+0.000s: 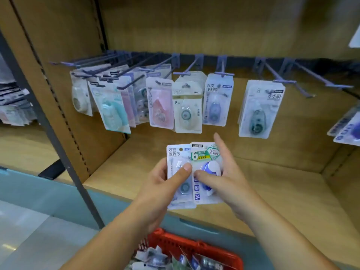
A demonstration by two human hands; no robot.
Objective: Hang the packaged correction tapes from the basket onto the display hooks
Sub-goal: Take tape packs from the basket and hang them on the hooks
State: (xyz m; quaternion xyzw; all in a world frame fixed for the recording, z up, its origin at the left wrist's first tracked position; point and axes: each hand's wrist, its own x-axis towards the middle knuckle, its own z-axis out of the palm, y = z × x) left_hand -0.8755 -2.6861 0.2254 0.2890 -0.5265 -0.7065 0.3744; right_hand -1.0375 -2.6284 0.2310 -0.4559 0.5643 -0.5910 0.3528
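Our left grip (161, 184) is clamped on a clear-fronted pack (176, 158), thumb across its face and fingers behind. Our right grip (229, 178) pinches a green-labelled pack (204, 154), thumb on the blister, while the forefinger stands straight and free. We hold the two packs side by side, edges overlapping, above the wooden shelf (272, 191) and below the row of display hooks (224, 74). More packs lie in the red basket (175, 240) under our forearms.

We judge these packs very light: thin card with a moulded plastic shell, stiff enough when held flat but easy to bend at the top. The film looks slick, so we would take hold low down, at the raised blister or the side edges. That leaves the hang hole (180, 149) clear for the hook tip. The tab around that hole is likely the weak spot, so we would not force it. A hanging pack (216, 102) appears to carry the same print as the clear-fronted one.
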